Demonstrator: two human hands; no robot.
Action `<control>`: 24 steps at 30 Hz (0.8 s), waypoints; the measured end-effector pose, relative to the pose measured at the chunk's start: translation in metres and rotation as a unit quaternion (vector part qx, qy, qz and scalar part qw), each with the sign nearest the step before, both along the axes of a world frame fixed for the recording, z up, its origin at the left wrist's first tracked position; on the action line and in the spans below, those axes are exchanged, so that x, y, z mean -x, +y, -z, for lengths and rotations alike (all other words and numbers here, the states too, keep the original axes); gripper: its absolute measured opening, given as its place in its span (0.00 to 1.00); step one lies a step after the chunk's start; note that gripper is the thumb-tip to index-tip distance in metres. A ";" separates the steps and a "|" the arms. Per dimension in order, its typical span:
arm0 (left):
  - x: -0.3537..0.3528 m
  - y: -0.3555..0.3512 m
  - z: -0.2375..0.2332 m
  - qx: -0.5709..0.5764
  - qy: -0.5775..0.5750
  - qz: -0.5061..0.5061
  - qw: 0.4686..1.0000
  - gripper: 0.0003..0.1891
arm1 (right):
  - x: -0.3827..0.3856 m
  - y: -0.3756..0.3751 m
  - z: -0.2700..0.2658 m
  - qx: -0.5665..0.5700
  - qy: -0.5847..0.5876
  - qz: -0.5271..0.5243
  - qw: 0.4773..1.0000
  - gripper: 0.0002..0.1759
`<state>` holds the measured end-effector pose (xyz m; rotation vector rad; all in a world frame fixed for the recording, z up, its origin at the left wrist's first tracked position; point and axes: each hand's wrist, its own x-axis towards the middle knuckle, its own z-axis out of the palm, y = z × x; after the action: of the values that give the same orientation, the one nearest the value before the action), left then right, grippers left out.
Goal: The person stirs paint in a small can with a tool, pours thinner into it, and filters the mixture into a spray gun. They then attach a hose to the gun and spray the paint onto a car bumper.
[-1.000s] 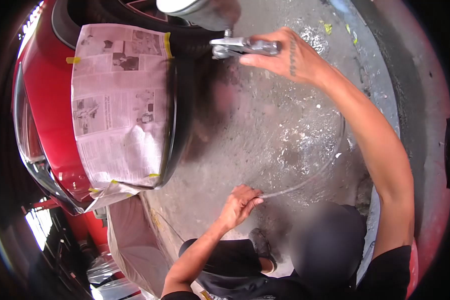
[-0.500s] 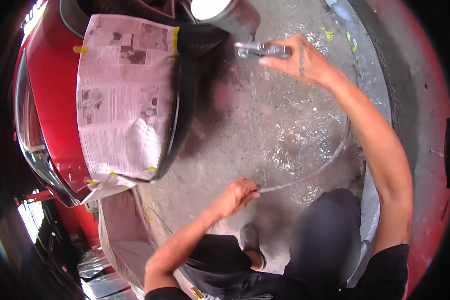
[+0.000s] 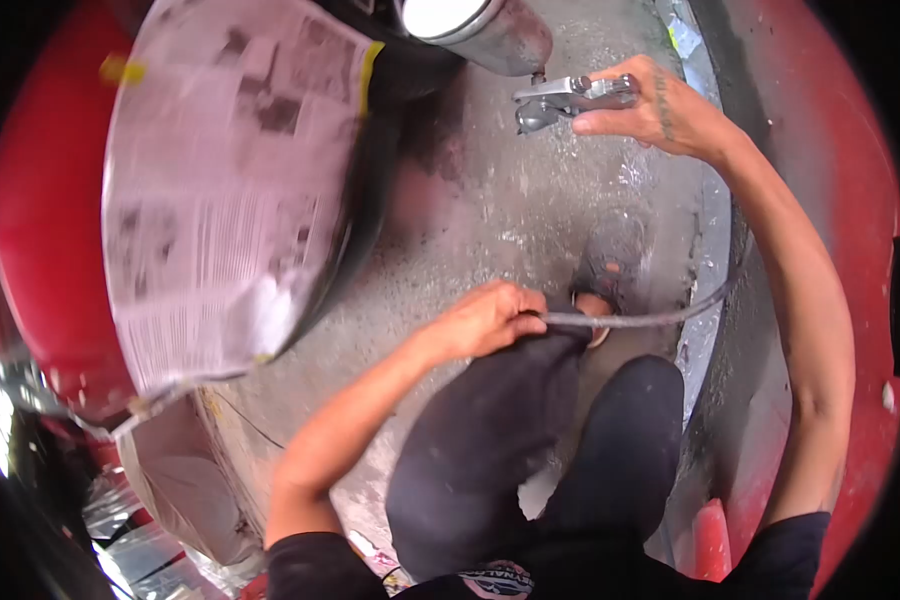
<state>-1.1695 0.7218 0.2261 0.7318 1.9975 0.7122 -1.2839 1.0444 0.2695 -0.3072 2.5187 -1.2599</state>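
My right hand (image 3: 665,108) grips a metal spray gun (image 3: 560,103) near the top of the view, its fingers wrapped round the handle. A grey cup (image 3: 510,42) with a white, round top is joined to the gun. My left hand (image 3: 495,318) is closed on a grey hose (image 3: 660,320) in front of my knees. From there the hose bends right and passes out of sight behind my right forearm. Left of the gun, newspaper (image 3: 220,215) covers part of a red car body panel (image 3: 45,260), held by yellow tape (image 3: 372,68).
A dark tyre (image 3: 415,78) shows beside the newspaper. Wet, stained concrete (image 3: 480,215) lies below. My foot (image 3: 615,265) is on it. A red surface (image 3: 820,120) runs along the right side, with plastic sheeting (image 3: 705,290) at its base. Beige cloth (image 3: 180,480) hangs at lower left.
The view has shifted, and the covered panel looks nearer. My left hand has risen with the hose, and my left leg has stepped forward. The gun sits further right, still in my right hand.
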 end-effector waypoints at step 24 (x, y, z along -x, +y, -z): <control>0.070 0.060 0.071 0.112 -0.147 -0.221 0.958 0.10 | 0.220 -0.003 0.062 0.255 0.025 -0.182 0.949 0.21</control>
<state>-1.2395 0.7822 0.1549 0.0329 1.9346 0.7815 -1.5042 1.0416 0.2080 -0.8822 2.0005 -1.7281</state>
